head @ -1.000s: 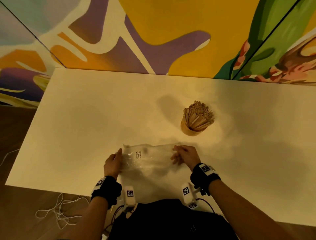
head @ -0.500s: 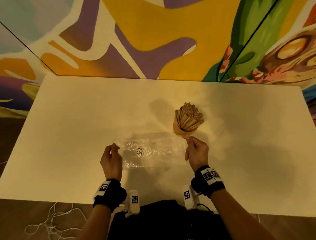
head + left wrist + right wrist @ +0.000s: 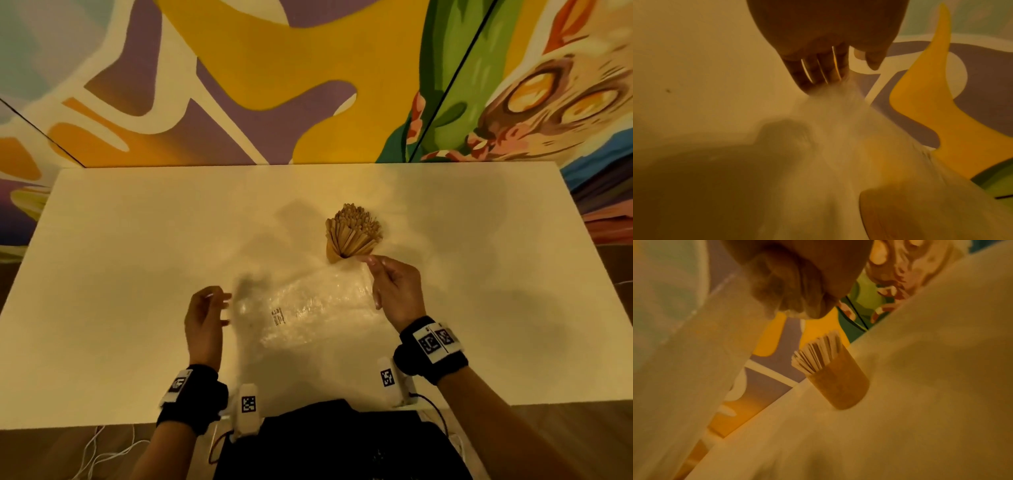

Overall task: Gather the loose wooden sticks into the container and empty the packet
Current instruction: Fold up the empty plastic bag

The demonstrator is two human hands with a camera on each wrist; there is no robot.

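A clear plastic packet (image 3: pixel 308 308) with a small label hangs stretched between my hands above the white table (image 3: pixel 137 257), its right end higher. My right hand (image 3: pixel 371 262) pinches the packet's upper right corner, just in front of the container. My left hand (image 3: pixel 222 308) holds the blurred left end; in the left wrist view the film (image 3: pixel 859 146) gathers at my fingertips (image 3: pixel 818 71). The tan round container (image 3: pixel 334 255) stands mid-table, packed with wooden sticks (image 3: pixel 354 228). The right wrist view shows that container (image 3: pixel 840 386) beside the film (image 3: pixel 684 353). I see no loose sticks.
A painted mural wall (image 3: pixel 274 85) rises behind the table's far edge. White cables (image 3: pixel 102 452) lie on the wooden floor at the lower left. My dark clothing (image 3: pixel 325 442) meets the table's near edge.
Both hands lifted the packet from near the table. My right hand rose and moved towards the container, tilting the packet up at its right end.
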